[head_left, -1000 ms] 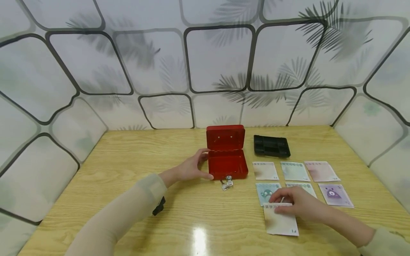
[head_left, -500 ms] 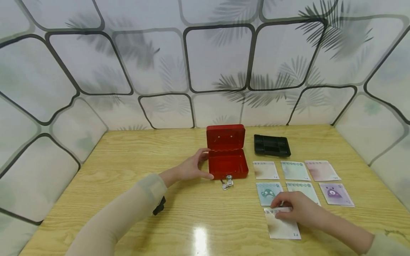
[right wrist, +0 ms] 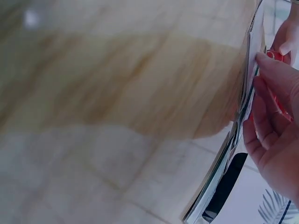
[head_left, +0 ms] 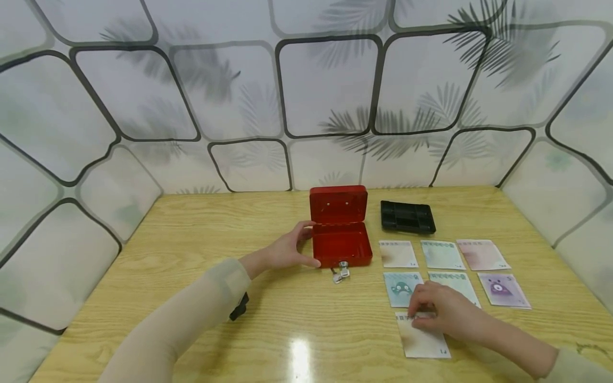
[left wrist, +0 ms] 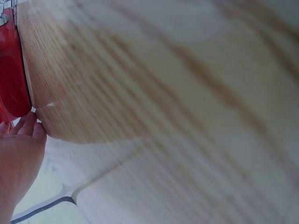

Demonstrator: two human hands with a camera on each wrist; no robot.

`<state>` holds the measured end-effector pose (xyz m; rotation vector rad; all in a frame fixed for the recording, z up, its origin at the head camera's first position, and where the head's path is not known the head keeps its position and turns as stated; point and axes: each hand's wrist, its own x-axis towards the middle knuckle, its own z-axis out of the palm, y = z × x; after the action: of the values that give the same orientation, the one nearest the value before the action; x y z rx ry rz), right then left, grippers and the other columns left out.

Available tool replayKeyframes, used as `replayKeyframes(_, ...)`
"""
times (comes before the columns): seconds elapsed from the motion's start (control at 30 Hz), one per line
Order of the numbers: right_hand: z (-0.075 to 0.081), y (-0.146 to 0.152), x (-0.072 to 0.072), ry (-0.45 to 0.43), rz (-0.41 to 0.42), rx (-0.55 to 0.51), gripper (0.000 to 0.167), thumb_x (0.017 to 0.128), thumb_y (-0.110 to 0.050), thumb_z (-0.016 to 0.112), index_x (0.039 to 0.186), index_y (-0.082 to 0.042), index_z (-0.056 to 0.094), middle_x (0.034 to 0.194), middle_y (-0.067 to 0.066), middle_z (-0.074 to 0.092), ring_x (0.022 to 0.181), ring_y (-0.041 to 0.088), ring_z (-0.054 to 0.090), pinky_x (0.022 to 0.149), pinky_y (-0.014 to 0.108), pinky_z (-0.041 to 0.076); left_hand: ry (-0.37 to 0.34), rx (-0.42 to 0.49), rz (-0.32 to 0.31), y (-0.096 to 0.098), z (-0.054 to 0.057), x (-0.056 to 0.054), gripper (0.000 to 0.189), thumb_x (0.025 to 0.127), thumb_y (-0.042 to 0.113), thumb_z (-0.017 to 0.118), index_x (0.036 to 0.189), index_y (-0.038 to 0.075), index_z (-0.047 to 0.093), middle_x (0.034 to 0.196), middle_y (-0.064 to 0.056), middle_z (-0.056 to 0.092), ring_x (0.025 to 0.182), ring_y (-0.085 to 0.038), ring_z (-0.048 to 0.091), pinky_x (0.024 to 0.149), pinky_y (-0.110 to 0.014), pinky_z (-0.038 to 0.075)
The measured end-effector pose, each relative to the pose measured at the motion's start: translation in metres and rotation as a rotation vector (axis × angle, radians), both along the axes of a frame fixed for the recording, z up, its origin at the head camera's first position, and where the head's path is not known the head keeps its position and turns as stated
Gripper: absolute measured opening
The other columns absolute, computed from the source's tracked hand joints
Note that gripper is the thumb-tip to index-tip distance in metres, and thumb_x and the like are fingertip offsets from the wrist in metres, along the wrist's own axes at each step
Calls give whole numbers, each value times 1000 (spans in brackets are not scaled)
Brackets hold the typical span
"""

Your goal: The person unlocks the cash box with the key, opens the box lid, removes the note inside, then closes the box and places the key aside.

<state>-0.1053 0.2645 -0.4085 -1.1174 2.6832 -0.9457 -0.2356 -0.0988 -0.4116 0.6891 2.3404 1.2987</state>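
Note:
My left hand (head_left: 286, 251) holds the left side of a red cash box (head_left: 342, 244), thumb at its front corner and fingers at the back corner. The box's lid stands up, and a small padlock with keys (head_left: 342, 272) hangs at its front. In the left wrist view the fingers touch the red corner. My right hand (head_left: 447, 311) has its thumb and index fingertips on the upper edge of a pale brownish play banknote (head_left: 426, 343), which lies on the table. Its other fingers are loosely curled, partly hiding a pale green banknote (head_left: 455, 284).
Two rows of play banknotes lie behind, among them a teal one (head_left: 402, 287), a purple one (head_left: 503, 290) and a pink one (head_left: 482, 254). A black compartment tray (head_left: 407, 217) sits right of the box. A small black object (head_left: 239, 307) shows beside the left sleeve.
The right hand has drawn the brownish banknote slightly towards me, and it now lies below the teal one. Its fingertips have shifted slightly since. The left hand stays at the box.

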Motion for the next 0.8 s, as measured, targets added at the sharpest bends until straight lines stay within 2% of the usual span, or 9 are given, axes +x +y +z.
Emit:
replayKeyframes(0.13, -1, 0, -4, 5, 17, -81, 19, 83, -14, 78, 88, -27, 65, 85, -18, 58, 75, 3, 51, 61, 23, 46, 0, -3, -7, 0, -1, -1, 90, 79, 18, 83, 147, 12, 24, 149, -14, 39, 137, -26, 35, 114, -43, 22)
replayKeyframes(0.33, 6, 0, -16, 30, -17, -155, 21, 81, -10, 79, 91, -23, 66, 87, -13, 62, 71, 5, 54, 57, 24, 45, 7, 2, -4, 0, 2, -1, 90, 78, 16, 83, 146, 12, 25, 149, -14, 39, 138, -26, 35, 114, -42, 21)
replayKeyframes(0.53, 19, -2, -31, 96, -48, -182, 22, 79, -5, 79, 90, -19, 68, 86, -11, 63, 72, 5, 55, 58, 25, 45, -6, 1, -5, 0, 2, -1, 89, 79, 16, 83, 146, 12, 25, 149, -14, 39, 138, -26, 35, 114, -44, 20)
replayKeyframes(0.8, 38, 4, -54, 185, -152, -150, 24, 78, -2, 79, 93, -19, 70, 89, -9, 65, 74, 3, 57, 63, 25, 48, -3, 6, -8, 0, 1, 0, 89, 79, 17, 82, 147, 11, 24, 149, -15, 39, 137, -28, 35, 114, -46, 20)
